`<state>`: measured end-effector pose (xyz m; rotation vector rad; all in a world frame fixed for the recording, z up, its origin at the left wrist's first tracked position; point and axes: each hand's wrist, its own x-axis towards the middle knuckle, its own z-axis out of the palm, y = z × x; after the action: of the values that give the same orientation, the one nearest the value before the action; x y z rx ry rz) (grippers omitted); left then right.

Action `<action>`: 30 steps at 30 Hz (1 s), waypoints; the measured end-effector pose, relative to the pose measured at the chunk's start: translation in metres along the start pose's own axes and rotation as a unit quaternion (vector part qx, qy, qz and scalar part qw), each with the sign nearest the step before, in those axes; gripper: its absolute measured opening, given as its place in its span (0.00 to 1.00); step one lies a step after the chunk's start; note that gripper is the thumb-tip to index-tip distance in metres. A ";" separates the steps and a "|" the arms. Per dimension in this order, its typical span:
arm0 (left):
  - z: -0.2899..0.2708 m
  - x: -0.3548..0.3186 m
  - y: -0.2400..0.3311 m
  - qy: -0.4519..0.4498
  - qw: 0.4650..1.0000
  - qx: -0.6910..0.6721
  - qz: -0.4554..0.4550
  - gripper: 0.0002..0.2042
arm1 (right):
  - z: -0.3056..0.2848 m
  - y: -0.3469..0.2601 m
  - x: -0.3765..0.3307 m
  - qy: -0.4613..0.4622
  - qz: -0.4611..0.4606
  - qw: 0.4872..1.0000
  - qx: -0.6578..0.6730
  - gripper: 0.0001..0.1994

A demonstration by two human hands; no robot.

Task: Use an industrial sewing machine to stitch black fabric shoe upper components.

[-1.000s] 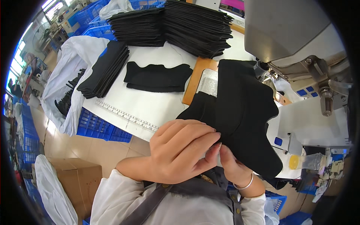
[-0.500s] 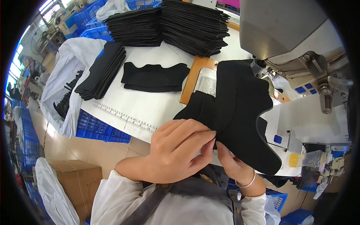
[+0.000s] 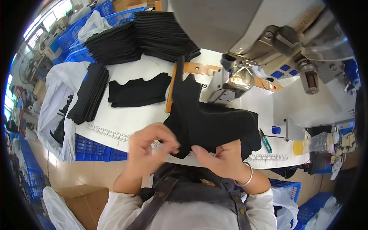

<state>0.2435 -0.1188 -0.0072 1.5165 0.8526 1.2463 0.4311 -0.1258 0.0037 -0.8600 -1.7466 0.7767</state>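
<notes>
A black cut fabric piece [image 3: 226,128] with wavy edges lies over other black fabric at the front of the white table. My right hand [image 3: 224,159] grips its near edge, thumb on top and fingers mostly hidden underneath. Beside its near left corner is my left hand [image 3: 151,147], slightly blurred, with fingers curled and thumb and forefinger together. Whatever may be between those fingertips cannot be made out. Just beyond the fabric stands the sewing machine's metal head [image 3: 230,82].
Folded black pieces [image 3: 138,90] lie left of the machine. Tall black stacks [image 3: 161,36] stand behind, another stack [image 3: 90,92] at left. Teal-handled snips [image 3: 265,142] and a yellow-capped clear bottle [image 3: 312,145] are at right. A cardboard box [image 3: 86,203] sits on the floor.
The fabric has turned and come away from upright, now lying lower across the table front. My left hand has moved left, and my right hand has shifted slightly left. The whole view has shifted.
</notes>
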 end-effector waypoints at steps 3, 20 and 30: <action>-0.031 0.015 -0.007 -0.254 0.950 -0.180 0.012 0.09 | -0.006 0.004 -0.001 -0.048 0.073 0.988 0.129 0.04; -0.070 0.050 -0.106 0.301 0.913 -0.239 -0.137 0.13 | -0.088 0.045 0.035 0.197 0.058 0.978 0.019 0.12; -0.089 0.044 -0.120 0.204 0.897 -0.275 -0.279 0.13 | -0.095 0.056 0.065 0.083 0.178 0.960 0.201 0.12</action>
<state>0.1742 -0.0212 -0.1073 0.5043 0.9993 1.2326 0.5157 -0.0310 0.0176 -0.9364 -1.2386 1.2111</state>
